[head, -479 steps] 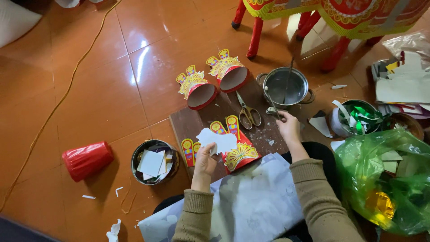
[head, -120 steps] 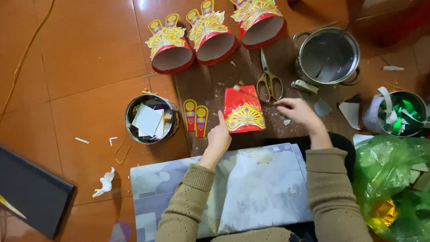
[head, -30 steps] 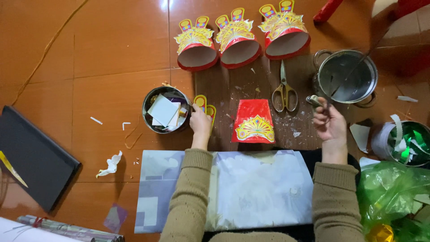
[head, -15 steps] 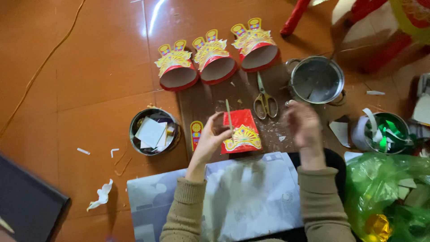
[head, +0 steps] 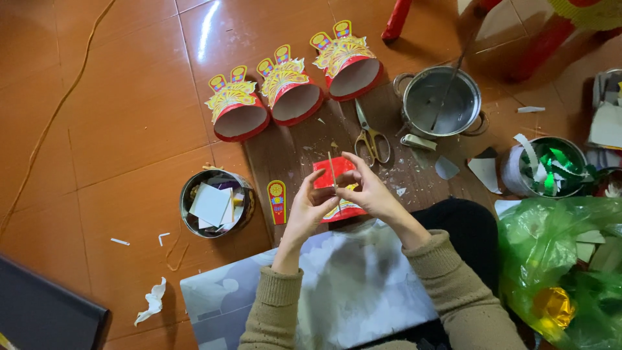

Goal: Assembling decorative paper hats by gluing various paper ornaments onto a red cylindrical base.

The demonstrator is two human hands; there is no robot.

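Item: red card (head: 327, 176), a flat printed paper piece, red with a gold fan pattern at its lower edge.

Location: over the brown board (head: 291, 152) on the tiled floor (head: 129, 97), in front of the seated person, between both hands and partly hidden by them.

Left hand (head: 310, 209): at the card's left edge; the fingers (head: 315, 188) are closed with the thumb toward a thin stick (head: 331, 170) that stands upright across the card.

Right hand (head: 370, 189): at the card's right edge; its fingers meet those of the left hand at the stick. Whether it pinches the stick, the card or both cannot be told.

Handling, as judged: very light, thin and flexible. It will crease or tear if bent sharply, and it may slip on the stick if held loosely. Best taken by its edges with a light pinch, thumb on one face and fingers on the other. The stick looks stiff but slender, likely to snap under side load, so hold it low, close to the card.

Nearby:
- small red-and-yellow cutout (head: 276, 199), flat on the board just left of the left hand
- scissors (head: 369, 136), on the board beyond the card
- three red paper crowns (head: 288, 94), in a row at the far edge of the board
- steel pot (head: 442, 104) with a rod in it, to the right
- round tin (head: 216, 202) of paper scraps, to the left
- green bag (head: 564, 272), at the right
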